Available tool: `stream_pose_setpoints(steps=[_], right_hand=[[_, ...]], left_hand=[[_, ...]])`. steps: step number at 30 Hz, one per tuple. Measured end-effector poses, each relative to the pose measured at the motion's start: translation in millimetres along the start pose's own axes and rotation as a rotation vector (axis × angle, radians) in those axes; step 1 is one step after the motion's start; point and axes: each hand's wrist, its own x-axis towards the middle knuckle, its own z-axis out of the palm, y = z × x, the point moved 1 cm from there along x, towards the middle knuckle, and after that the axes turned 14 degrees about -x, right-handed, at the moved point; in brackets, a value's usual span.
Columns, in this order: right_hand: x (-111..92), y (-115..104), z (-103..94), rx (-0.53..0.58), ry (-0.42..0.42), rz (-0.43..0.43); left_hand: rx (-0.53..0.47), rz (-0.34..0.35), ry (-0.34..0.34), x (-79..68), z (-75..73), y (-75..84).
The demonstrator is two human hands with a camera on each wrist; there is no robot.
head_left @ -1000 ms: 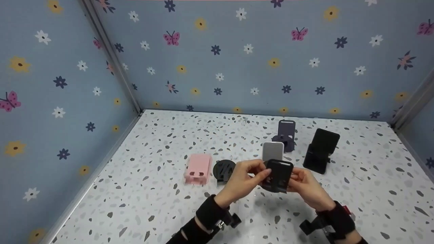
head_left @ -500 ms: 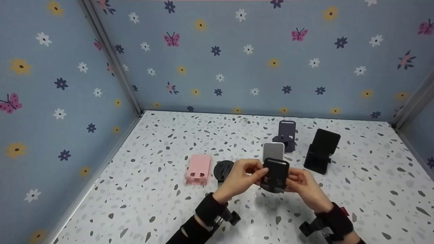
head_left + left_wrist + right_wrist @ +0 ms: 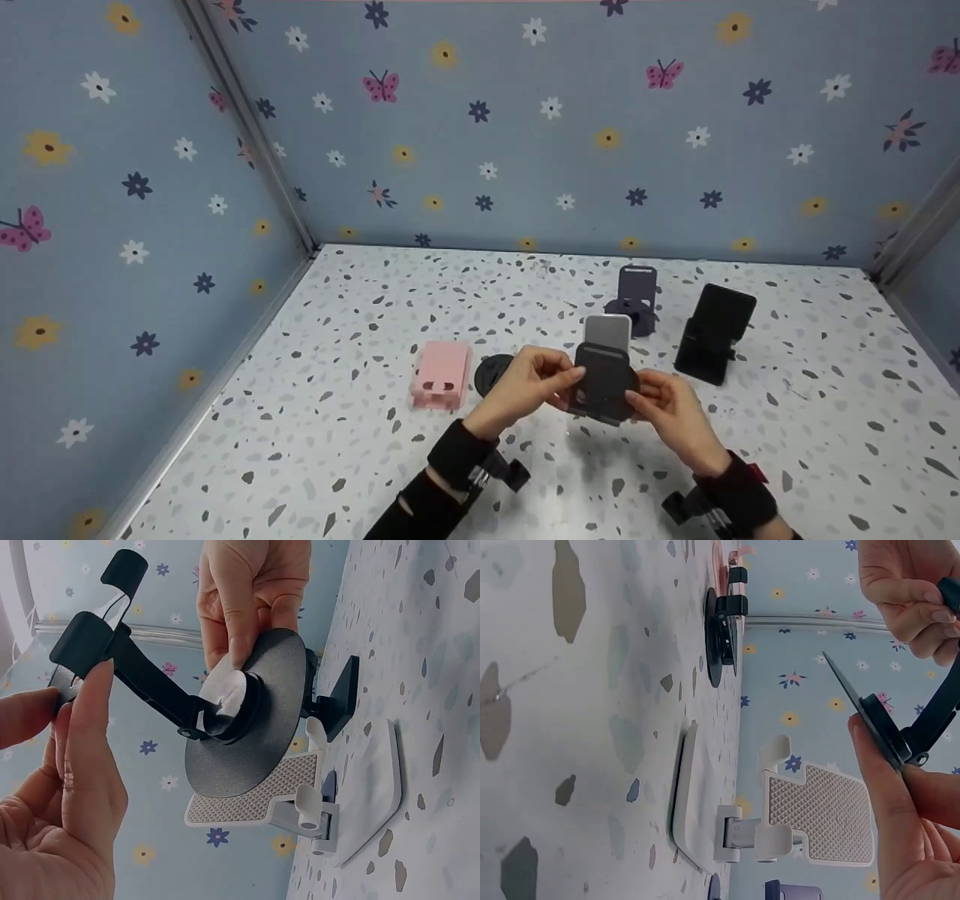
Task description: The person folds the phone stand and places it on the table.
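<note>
Both hands hold a black phone stand (image 3: pixel 604 382) above the speckled table. My left hand (image 3: pixel 531 386) pinches its holder plate, thumb on the front near the left edge. In the left wrist view, the left fingers (image 3: pixel 94 735) are at the hooked end, and a hinged arm runs from there to the round base (image 3: pixel 274 716). My right hand (image 3: pixel 675 412) pinches the rim of that base, thumb in front. The right wrist view shows the base (image 3: pixel 866 716) edge-on above the right index finger, with the arm angled away from it.
Behind the hands stands a white phone stand (image 3: pixel 607 330). Farther back is a dark purple stand (image 3: pixel 636 289), with a black stand (image 3: pixel 716 330) to its right. On the left lie a pink folded stand (image 3: pixel 441 367) and a black round-based one (image 3: pixel 491 373), partly hidden by the left hand.
The held stand has shifted slightly left and turned, its plate leaning so more of the round base shows at the right. My right thumb now lies on the base's front.
</note>
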Motion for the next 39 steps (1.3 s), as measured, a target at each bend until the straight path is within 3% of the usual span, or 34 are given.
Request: stream_pose_setpoints(steps=[5, 11, 17, 30, 39], right_hand=[[-0.2, -3.3, 1.5, -0.069, 0.091, -0.041], [-0.8, -5.9, 1.4, -0.192, 0.248, -0.187], [0.4, -3.2, 1.0, -0.326, 0.332, -0.328], [1.5, 0.9, 0.2, -0.476, 0.432, -0.526], [1.3, -3.3, -2.9, -0.556, 0.437, -0.613]], left_hand=[[-0.028, -0.054, -0.018, -0.9, -0.6, -0.9], [-0.036, -0.11, -0.016, 0.0, -0.4, -3.3], [-0.064, -0.157, -0.017, -0.1, -0.9, -5.8], [-0.117, -0.232, -0.058, 1.9, -5.4, -13.6], [-0.102, -0.265, -0.061, 1.7, -5.1, -15.5]])
